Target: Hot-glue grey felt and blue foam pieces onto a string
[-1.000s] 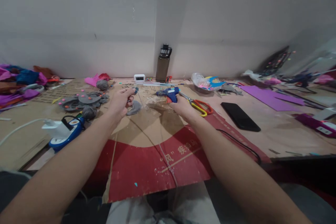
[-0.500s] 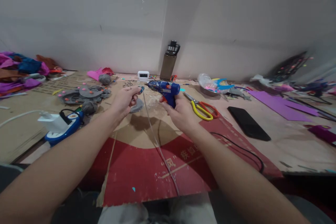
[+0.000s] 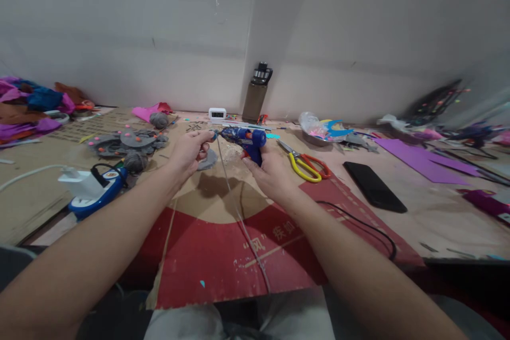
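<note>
My right hand grips a blue glue gun and holds it above the cardboard sheet, nozzle pointing left. My left hand is closed in a pinch on a small blue piece right at the gun's nozzle. A grey felt piece lies on the cardboard just beyond my left hand. The gun's black cord trails off to the right.
Yellow and red scissors and a black phone lie right of the gun. Grey felt shapes with orange dots and a blue charger base sit left. A water bottle, a white clock and purple sheets stand farther back.
My right hand lifted the glue gun off the table and swung its nozzle left to the small piece pinched in my left hand. The left hand stayed nearly where it was.
</note>
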Available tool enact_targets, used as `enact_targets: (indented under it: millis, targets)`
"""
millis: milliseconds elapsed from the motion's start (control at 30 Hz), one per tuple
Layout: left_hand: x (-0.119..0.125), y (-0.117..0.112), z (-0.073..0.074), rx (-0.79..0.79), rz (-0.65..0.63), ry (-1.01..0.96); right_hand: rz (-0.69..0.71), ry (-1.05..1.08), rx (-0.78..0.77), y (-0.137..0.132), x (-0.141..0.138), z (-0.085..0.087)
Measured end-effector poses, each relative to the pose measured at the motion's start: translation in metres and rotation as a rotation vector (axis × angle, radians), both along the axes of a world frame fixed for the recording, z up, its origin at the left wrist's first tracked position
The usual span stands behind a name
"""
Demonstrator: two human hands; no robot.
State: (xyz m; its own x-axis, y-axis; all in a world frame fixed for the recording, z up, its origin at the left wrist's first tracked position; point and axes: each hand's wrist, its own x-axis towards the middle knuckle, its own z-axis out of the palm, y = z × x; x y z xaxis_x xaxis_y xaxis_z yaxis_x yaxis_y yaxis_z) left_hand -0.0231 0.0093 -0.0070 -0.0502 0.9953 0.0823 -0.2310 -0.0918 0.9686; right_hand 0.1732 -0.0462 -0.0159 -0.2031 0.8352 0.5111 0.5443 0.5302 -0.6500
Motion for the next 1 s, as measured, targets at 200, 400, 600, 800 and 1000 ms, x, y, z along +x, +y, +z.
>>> enact_targets:
  millis: [200,400,600,800,1000]
  targets:
    - [0.0003,-0.0009,-0.0004,0.01,-0.02,0.027,-0.016,-0.026,0.034,0.0011,-0.0015,-0.002]
    - [0.0031,-0.0036,0.002,0.018,-0.004,0.055,-0.046,-0.055,0.056,0.0016,-0.0021,-0.0047]
    - [0.0034,-0.0045,0.0022,0.039,0.021,0.055,-0.071,-0.073,0.055,-0.0019,-0.0039,-0.0017]
    - [0.0036,-0.0056,0.0028,0.044,0.028,0.057,-0.045,-0.059,0.067,-0.0034,-0.0047,-0.0013]
    - [0.0053,-0.007,0.0052,0.034,0.044,0.066,-0.08,-0.067,0.063,-0.0051,-0.0055,-0.0005]
